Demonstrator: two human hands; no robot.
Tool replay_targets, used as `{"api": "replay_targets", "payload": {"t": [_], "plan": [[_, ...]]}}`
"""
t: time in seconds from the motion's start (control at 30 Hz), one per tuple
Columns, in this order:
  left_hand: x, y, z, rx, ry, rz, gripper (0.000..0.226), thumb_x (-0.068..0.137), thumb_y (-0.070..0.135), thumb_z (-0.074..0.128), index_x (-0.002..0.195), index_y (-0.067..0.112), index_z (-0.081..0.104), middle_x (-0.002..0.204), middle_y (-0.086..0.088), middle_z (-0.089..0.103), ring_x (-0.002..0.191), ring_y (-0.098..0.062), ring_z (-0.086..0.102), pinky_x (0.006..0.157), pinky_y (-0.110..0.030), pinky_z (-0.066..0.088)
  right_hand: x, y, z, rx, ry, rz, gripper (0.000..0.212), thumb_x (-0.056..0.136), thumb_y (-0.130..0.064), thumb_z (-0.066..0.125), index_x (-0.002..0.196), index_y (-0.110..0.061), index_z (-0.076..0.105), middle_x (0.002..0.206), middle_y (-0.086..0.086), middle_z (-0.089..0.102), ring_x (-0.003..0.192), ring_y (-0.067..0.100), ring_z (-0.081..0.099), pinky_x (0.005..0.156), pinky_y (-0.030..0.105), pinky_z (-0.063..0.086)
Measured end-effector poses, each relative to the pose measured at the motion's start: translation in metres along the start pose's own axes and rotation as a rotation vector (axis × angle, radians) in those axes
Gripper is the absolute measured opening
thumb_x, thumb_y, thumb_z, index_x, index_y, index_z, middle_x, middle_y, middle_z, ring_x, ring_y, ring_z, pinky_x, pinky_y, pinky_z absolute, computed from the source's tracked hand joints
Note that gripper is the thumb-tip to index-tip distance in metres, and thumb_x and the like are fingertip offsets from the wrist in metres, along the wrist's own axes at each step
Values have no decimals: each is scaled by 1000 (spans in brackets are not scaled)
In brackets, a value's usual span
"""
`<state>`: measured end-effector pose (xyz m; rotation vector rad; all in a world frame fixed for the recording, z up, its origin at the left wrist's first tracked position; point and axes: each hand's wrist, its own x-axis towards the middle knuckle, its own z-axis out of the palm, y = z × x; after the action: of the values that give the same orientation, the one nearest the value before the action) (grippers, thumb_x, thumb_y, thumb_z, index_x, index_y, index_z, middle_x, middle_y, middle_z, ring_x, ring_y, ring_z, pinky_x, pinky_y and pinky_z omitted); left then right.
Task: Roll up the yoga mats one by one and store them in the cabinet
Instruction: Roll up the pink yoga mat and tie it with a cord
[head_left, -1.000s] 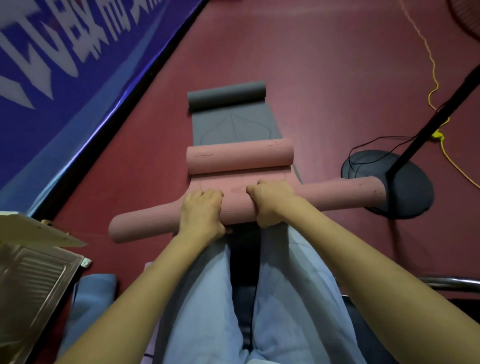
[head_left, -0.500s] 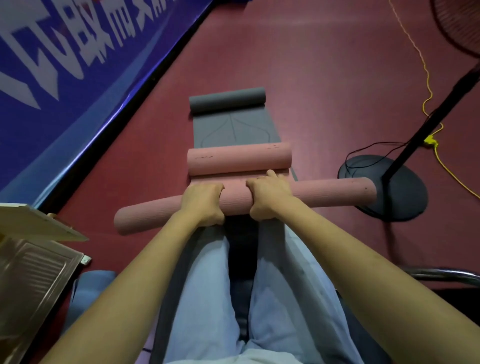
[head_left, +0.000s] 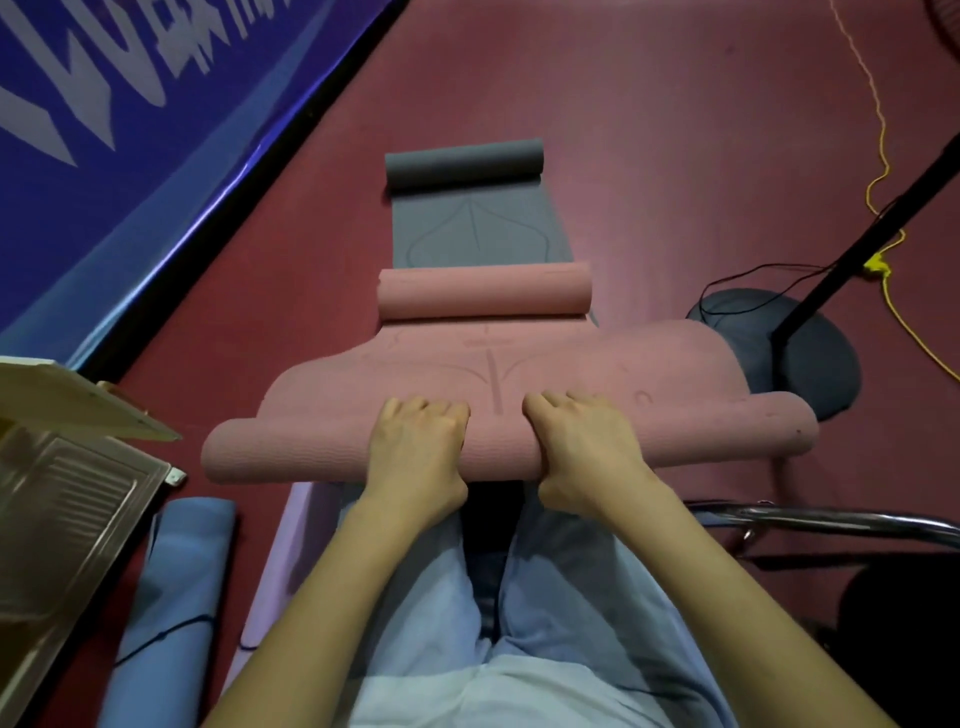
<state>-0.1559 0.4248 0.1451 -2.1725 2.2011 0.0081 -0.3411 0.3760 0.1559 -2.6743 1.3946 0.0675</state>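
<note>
A pink yoga mat (head_left: 311, 452) lies across my lap, its near end wound into a thick roll. My left hand (head_left: 415, 447) and my right hand (head_left: 582, 447) grip that roll side by side at its middle, fingers curled over the top. A flat stretch of the same mat runs forward from the roll to a second pink roll (head_left: 483, 291) at its far end. Beneath it a grey mat (head_left: 467, 228) lies on the red floor, its far end curled into a grey roll (head_left: 462, 161).
A cabinet with a metal-faced door (head_left: 67, 519) stands at the left. A blue mat (head_left: 171, 597) and a lilac mat (head_left: 291, 545) lie beside my legs. At the right are a fan's round base (head_left: 810, 364), its black pole, a yellow cord (head_left: 883, 171) and a chrome tube (head_left: 831, 519).
The near pink roll has come up and toward me in both hands. A wide flat stretch of pink mat now shows between it and the far roll.
</note>
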Motion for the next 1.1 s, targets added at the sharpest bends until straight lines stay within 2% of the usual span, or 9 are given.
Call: {"api": "replay_targets", "payload": {"t": [0.2, 0.4, 0.47, 0.57, 0.73, 0.8, 0.9, 1.0, 1.1], "plan": [[11, -8, -8, 14, -137, 40, 43, 62, 26, 70, 103, 27, 58, 101, 4, 68, 98, -25, 60, 76, -35, 29, -3, -7, 13, -19, 92, 36, 66, 53, -20, 75, 115, -22, 53, 102, 3, 59, 95, 31, 57, 82, 38, 41], [39, -19, -22, -33, -304, 94, 50, 55, 37, 79, 101, 27, 60, 92, 3, 69, 89, -27, 66, 68, -32, 35, 16, -8, 28, -117, 234, 44, 64, 32, -21, 87, 89, -17, 57, 81, 4, 58, 74, 29, 56, 66, 36, 40], [42, -19, -20, -44, -313, 83, 52, 55, 37, 79, 102, 27, 60, 93, 3, 69, 89, -26, 66, 67, -33, 35, 29, -3, 17, -142, 155, -10, 57, 38, -17, 82, 88, -18, 56, 81, 4, 63, 74, 30, 62, 62, 32, 33], [44, -19, -14, -77, -286, 40, 57, 56, 39, 80, 108, 28, 59, 100, 3, 67, 92, -26, 63, 67, -32, 38, 46, 6, -6, -86, -96, -63, 47, 64, -23, 75, 106, -21, 53, 104, 2, 67, 95, 30, 67, 67, 31, 36], [48, -22, -13, -108, -224, 53, 78, 56, 46, 81, 123, 27, 47, 115, 4, 41, 109, -21, 43, 85, -33, 39, 77, 12, -35, -6, -432, -64, 59, 56, -31, 84, 109, -26, 61, 104, -3, 65, 89, 23, 63, 69, 32, 50], [47, -21, -17, -83, -228, 79, 80, 61, 49, 82, 128, 25, 46, 118, 3, 41, 113, -23, 47, 88, -35, 43, 85, 14, -39, 55, -520, -45, 62, 52, -28, 87, 110, -27, 63, 104, -2, 66, 88, 23, 64, 75, 36, 57], [45, -13, -23, 21, -202, 102, 95, 63, 64, 84, 138, 26, 39, 127, 2, 48, 115, -23, 54, 88, -36, 45, 92, 15, -41, 87, -587, -34, 66, 53, -25, 90, 114, -26, 65, 105, 0, 67, 88, 23, 65, 78, 36, 59], [40, -7, -17, 45, -177, 55, 95, 59, 69, 85, 130, 22, 44, 123, 3, 52, 111, -22, 55, 89, -34, 42, 95, 13, -38, 98, -592, -30, 63, 52, -25, 90, 110, -26, 65, 105, 0, 68, 89, 23, 66, 77, 36, 59], [37, -9, -1, 77, -140, 33, 101, 25, 68, 93, 106, 16, 61, 95, 1, 61, 84, -22, 60, 76, -34, 47, 96, 11, -33, 70, -555, -21, 62, 53, -27, 88, 110, -25, 64, 106, 1, 68, 92, 24, 66, 79, 36, 58]]}}
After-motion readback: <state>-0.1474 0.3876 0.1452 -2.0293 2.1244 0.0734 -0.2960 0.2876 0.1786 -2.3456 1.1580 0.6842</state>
